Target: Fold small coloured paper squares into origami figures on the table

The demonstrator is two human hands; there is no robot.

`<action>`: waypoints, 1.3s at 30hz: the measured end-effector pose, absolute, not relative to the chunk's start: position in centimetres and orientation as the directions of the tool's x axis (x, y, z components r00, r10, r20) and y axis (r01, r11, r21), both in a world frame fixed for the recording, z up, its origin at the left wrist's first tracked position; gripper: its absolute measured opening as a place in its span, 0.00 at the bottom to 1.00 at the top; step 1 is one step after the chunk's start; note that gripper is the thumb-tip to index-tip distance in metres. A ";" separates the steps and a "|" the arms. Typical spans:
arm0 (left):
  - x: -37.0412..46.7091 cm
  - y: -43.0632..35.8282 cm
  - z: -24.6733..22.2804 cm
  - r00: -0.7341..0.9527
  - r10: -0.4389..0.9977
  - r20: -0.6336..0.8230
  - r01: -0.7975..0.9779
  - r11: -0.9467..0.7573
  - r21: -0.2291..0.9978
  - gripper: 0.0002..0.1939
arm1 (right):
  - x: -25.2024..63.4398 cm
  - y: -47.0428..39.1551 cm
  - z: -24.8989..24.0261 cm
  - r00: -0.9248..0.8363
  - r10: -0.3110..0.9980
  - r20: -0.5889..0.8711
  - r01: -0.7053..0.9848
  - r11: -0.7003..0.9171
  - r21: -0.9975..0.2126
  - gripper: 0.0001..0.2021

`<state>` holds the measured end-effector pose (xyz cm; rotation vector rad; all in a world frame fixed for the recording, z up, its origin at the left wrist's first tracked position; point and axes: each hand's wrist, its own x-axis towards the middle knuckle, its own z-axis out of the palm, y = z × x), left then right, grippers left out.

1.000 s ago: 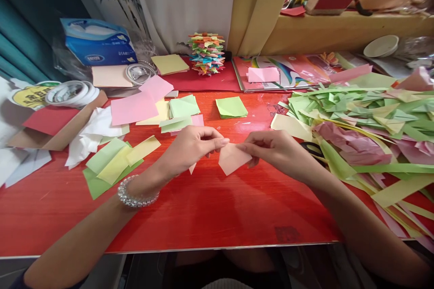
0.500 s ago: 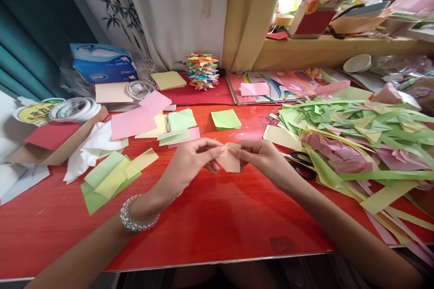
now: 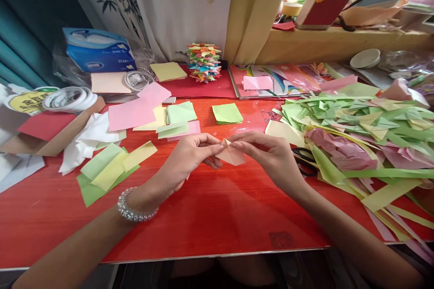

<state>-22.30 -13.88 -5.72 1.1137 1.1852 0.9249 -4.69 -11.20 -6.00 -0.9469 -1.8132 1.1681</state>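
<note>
A small piece of pale pink paper point(image 3: 232, 155), creased and partly folded, is held up over the red table between both hands. My left hand point(image 3: 200, 151) pinches its upper left corner between thumb and fingers. Thumb and fingertips of my right hand point(image 3: 261, 146) close on its upper edge, with the lower part hanging free. Just beyond the hands lies a stack of green paper squares point(image 3: 228, 114). Mint green paper pieces point(image 3: 181, 113) rest left of that stack.
A heap of folded green pieces and strips point(image 3: 352, 122) covers the right side, with black-handled scissors point(image 3: 303, 160) at its edge. Left are loose yellow and green sheets point(image 3: 110, 169), tape rolls point(image 3: 69, 99) and a blue tissue pack point(image 3: 98, 52). A colourful folded-paper stack point(image 3: 204, 63) stands behind.
My right hand has shifted its grip to the paper's top edge, its fingers now reaching over toward the left hand. The paper has turned and tilted. The camera view has shifted slightly.
</note>
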 end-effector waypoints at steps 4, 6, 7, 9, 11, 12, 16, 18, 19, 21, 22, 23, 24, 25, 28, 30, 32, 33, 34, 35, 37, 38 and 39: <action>-22.4 -13.7 -5.0 0.192 0.950 -0.248 0.129 0.226 0.965 0.09 | -4.7 -10.7 -6.1 -0.479 0.878 -0.012 0.161 0.074 -0.984 0.11; -22.5 -13.7 -4.9 0.199 0.948 -0.247 0.166 0.216 0.962 0.08 | -4.7 -10.5 -6.3 -0.498 0.861 -0.102 0.156 -0.027 -0.987 0.12; -22.6 -13.6 -4.9 0.206 0.948 -0.243 0.183 0.206 0.961 0.08 | -4.8 -10.4 -6.4 -0.502 0.853 -0.140 0.143 -0.078 -0.987 0.12; -22.7 -13.6 -4.9 0.229 0.945 -0.233 0.218 0.183 0.959 0.07 | -4.8 -10.2 -6.6 -0.493 0.848 -0.193 0.080 -0.177 -0.981 0.13; -22.8 -13.6 -5.0 0.248 0.942 -0.228 0.243 0.168 0.956 0.07 | -4.8 -10.1 -6.7 -0.480 0.846 -0.230 -0.003 -0.265 -0.964 0.14; -22.8 -13.6 -5.1 0.253 0.940 -0.228 0.251 0.164 0.954 0.08 | -4.8 -10.0 -6.8 -0.477 0.843 -0.246 -0.035 -0.299 -0.954 0.15; -22.9 -13.5 -5.3 0.262 0.938 -0.225 0.264 0.155 0.952 0.08 | -4.5 -9.9 -6.8 -0.528 0.802 -0.279 -0.062 -0.363 -0.930 0.11; -22.9 -13.5 -5.3 0.269 0.940 -0.212 0.260 0.141 0.955 0.08 | -4.4 -9.8 -6.7 -0.562 0.774 -0.292 -0.036 -0.376 -0.926 0.12; -22.8 -13.6 -5.3 0.270 0.941 -0.206 0.259 0.135 0.957 0.09 | -4.3 -9.9 -6.6 -0.579 0.758 -0.300 -0.016 -0.379 -0.925 0.15; -22.8 -13.6 -5.3 0.271 0.940 -0.208 0.263 0.135 0.955 0.09 | -4.2 -9.9 -6.5 -0.616 0.726 -0.305 0.040 -0.357 -0.933 0.17; -22.8 -13.7 -5.3 0.270 0.939 -0.214 0.266 0.141 0.954 0.09 | -4.2 -9.9 -6.5 -0.629 0.717 -0.299 0.070 -0.331 -0.941 0.16; -22.7 -13.7 -5.3 0.267 0.938 -0.222 0.267 0.149 0.952 0.08 | -4.1 -10.0 -6.5 -0.635 0.716 -0.288 0.095 -0.298 -0.950 0.16; -22.7 -13.7 -5.3 0.264 0.937 -0.231 0.267 0.159 0.951 0.08 | -4.1 -10.0 -6.5 -0.634 0.721 -0.279 0.122 -0.263 -0.957 0.16; -22.7 -13.8 -5.3 0.262 0.935 -0.237 0.263 0.167 0.950 0.08 | -4.1 -10.0 -6.5 -0.625 0.730 -0.275 0.151 -0.232 -0.961 0.16; -22.6 -13.8 -5.4 0.267 0.934 -0.238 0.237 0.175 0.955 0.08 | -4.1 -10.0 -6.6 -0.602 0.749 -0.278 0.223 -0.177 -0.959 0.16; -22.5 -13.8 -5.4 0.273 0.931 -0.243 0.239 0.179 0.954 0.09 | -4.2 -10.0 -6.6 -0.606 0.742 -0.288 0.242 -0.172 -0.955 0.16; -22.5 -13.8 -5.4 0.272 0.928 -0.253 0.259 0.182 0.949 0.09 | -4.3 -10.0 -6.6 -0.609 0.736 -0.296 0.243 -0.183 -0.953 0.16; -22.6 -13.8 -5.4 0.270 0.928 -0.256 0.271 0.182 0.945 0.09 | -4.3 -10.0 -6.7 -0.602 0.740 -0.299 0.244 -0.187 -0.952 0.16; -22.6 -13.7 -5.4 0.271 0.928 -0.256 0.280 0.179 0.943 0.09 | -4.4 -10.0 -6.7 -0.594 0.747 -0.300 0.245 -0.188 -0.951 0.16; -22.7 -13.7 -5.5 0.274 0.927 -0.255 0.283 0.175 0.943 0.10 | -4.5 -10.0 -6.8 -0.585 0.755 -0.298 0.244 -0.187 -0.952 0.16; -22.8 -13.6 -5.7 0.286 0.925 -0.252 0.284 0.170 0.944 0.10 | -4.6 -10.0 -7.0 -0.576 0.762 -0.298 0.244 -0.187 -0.951 0.15; -22.9 -13.6 -5.8 0.290 0.923 -0.254 0.285 0.170 0.943 0.10 | -4.7 -10.0 -7.1 -0.576 0.759 -0.303 0.247 -0.192 -0.950 0.15; -23.0 -13.6 -6.0 0.292 0.921 -0.257 0.288 0.171 0.942 0.10 | -4.8 -9.9 -7.2 -0.580 0.753 -0.310 0.250 -0.198 -0.948 0.14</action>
